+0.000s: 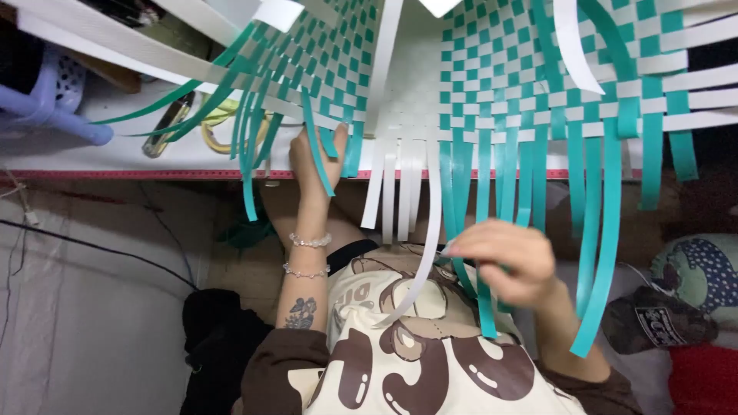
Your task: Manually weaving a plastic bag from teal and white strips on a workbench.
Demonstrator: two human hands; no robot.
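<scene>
Woven panel (pixel 492 69): teal and white flat strips in a checker weave, across the top of the frame, lying on the white worktop (pixel 115 150) and hanging over its red edge.
Loose ends: teal strips (pixel 592 230) hang free at centre-right; a few white strips (pixel 396 196) hang at centre.
Left hand (pixel 311 157): upper centre-left, at the worktop edge, palm against the weave, fingers up and close together, thumb beside a teal strip end. Looks like it pins the panel down; I cannot tell if it grips one strip.
Right hand (pixel 503 261): centre of frame, fingers curled, fingertips pinching a long white strip (pixel 427 253) that curves down from the weave. Slightly blurred.
Material: thin plastic-looking band, smooth, glossy, flat, with straight edges.
Handling, my read: very light; springy, so it bends in an arc rather than drooping. Probably slippery; free ends will flick back if let go. Sharp folds would likely kink it.
Where to grip: pinch flat faces near the weave edge for control; the far end just whips.
Around: lilac plastic basket (pixel 54 96) upper left, yellow-handled tool (pixel 223 127) on the worktop behind the teal ends, bead bracelets (pixel 309 253) on the left wrist.
</scene>
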